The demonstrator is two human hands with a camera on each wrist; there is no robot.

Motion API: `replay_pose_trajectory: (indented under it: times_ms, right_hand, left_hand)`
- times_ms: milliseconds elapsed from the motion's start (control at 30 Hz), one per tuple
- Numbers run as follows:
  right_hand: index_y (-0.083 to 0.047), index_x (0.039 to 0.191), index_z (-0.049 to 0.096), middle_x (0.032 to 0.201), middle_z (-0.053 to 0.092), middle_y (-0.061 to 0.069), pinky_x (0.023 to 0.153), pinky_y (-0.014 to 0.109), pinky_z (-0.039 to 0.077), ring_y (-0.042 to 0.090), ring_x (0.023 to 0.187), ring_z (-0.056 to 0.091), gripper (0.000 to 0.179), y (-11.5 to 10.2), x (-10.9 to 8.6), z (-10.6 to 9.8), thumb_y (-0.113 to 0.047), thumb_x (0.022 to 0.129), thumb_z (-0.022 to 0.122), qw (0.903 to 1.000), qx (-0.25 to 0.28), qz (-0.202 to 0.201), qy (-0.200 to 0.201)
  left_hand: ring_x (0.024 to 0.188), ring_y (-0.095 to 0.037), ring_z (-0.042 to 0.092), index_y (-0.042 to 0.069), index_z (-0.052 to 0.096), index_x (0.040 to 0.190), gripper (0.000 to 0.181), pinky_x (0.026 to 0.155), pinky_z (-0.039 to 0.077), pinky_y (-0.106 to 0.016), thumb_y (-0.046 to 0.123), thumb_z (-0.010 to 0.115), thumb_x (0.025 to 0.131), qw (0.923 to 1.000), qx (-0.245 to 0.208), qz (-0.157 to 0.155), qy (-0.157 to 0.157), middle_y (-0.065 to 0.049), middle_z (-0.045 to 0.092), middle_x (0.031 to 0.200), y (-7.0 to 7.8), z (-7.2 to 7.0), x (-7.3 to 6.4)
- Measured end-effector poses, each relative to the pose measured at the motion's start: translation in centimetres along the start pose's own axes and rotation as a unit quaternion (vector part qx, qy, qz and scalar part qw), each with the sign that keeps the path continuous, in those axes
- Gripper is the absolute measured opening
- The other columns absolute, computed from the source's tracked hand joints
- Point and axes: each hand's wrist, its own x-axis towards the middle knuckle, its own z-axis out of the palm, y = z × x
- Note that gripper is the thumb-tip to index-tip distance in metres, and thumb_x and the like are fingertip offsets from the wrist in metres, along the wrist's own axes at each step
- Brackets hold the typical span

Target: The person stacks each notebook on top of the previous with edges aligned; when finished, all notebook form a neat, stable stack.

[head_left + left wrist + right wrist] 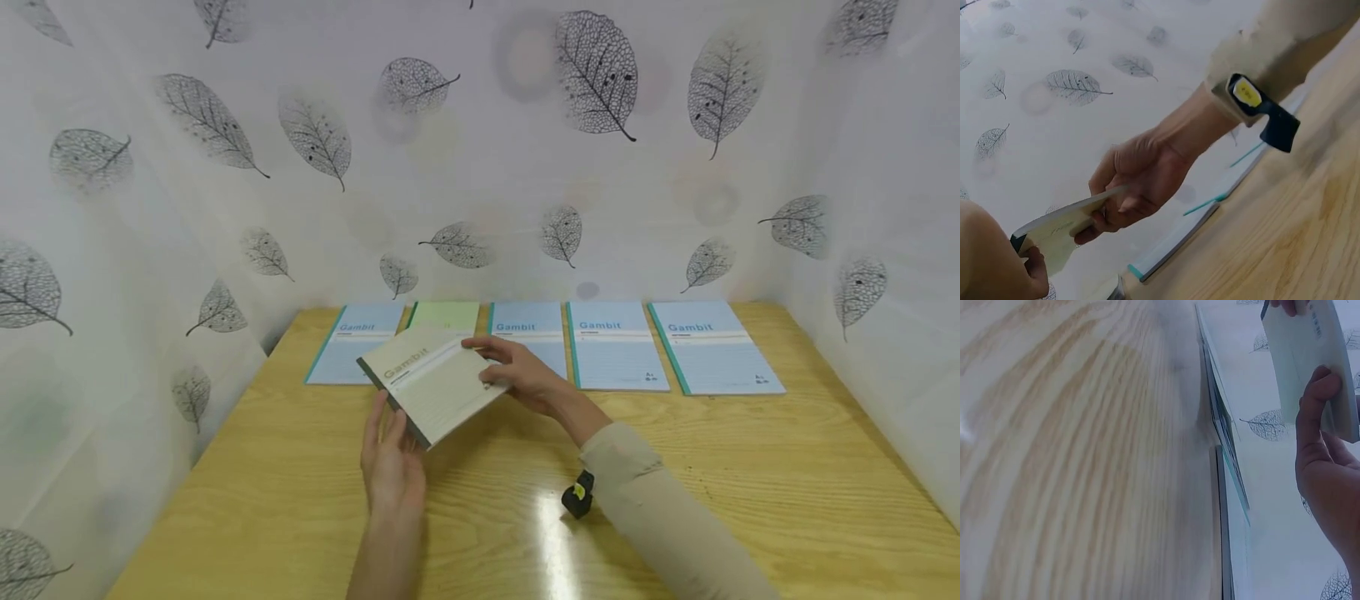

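Table (247,500) nearest, wood | left hand (393,462) pinches spine edge, right hand (525,379) clamped on opposite edge | cream notebook (438,392) aloft between them, tilted, left of centre | tip: support both edges evenly, don't bow cover, level before lowering, clear blue notebooks (712,354), green notebook (447,316) | leaf-print curtain (480,175) far

Behind the rectangular cream paper notebook (438,387), rectangular blue and green paper notebooks (617,354) are lining the yellow wooden table (480,517).
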Motion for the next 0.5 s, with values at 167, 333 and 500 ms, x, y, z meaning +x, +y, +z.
replay_pose_trajectory:
  times_ms: [167, 333, 500]
  right_hand:
    - [-0.01, 0.156, 0.044, 0.168, 0.026, 0.01, 0.088, 0.027, 0.054, 0.03, 0.156, 0.018, 0.063, 0.1, -0.7, -1.0, -0.001, 0.098, 0.066, 0.9995, -0.029, -0.011, 0.003]
    - [-0.011, 0.159, 0.04, 0.17, 0.022, 0.009, 0.093, 0.025, 0.053, 0.026, 0.155, 0.02, 0.066, -0.1, -1.3, -2.0, -0.002, 0.099, 0.066, 0.9989, -0.04, -0.024, 0.007]
    - [-0.013, 0.159, 0.041, 0.167, 0.029, 0.008, 0.061, 0.019, 0.045, 0.006, 0.093, 0.055, 0.065, -0.7, -1.7, -2.7, -0.003, 0.1, 0.065, 0.998, -0.032, -0.039, 0.037]
  left_hand:
    - [0.151, -0.026, 0.036, 0.016, 0.021, 0.166, 0.071, 0.114, 0.045, -0.029, -0.012, 0.04, 0.104, 0.9979, 0.033, -0.011, -0.054, -0.012, 0.025, 0.17, 0.3, 0.0, 1.3]
    - [0.145, -0.026, 0.045, 0.016, 0.022, 0.166, 0.074, 0.108, 0.05, -0.027, -0.015, 0.042, 0.102, 0.9933, 0.059, -0.019, -0.097, -0.013, 0.035, 0.165, 1.0, 0.3, 2.6]
    - [0.135, -0.023, 0.053, 0.017, 0.03, 0.164, 0.07, 0.106, 0.051, -0.027, -0.013, 0.045, 0.103, 0.9878, 0.099, -0.027, -0.117, -0.012, 0.042, 0.159, 1.4, 1.3, 4.5]
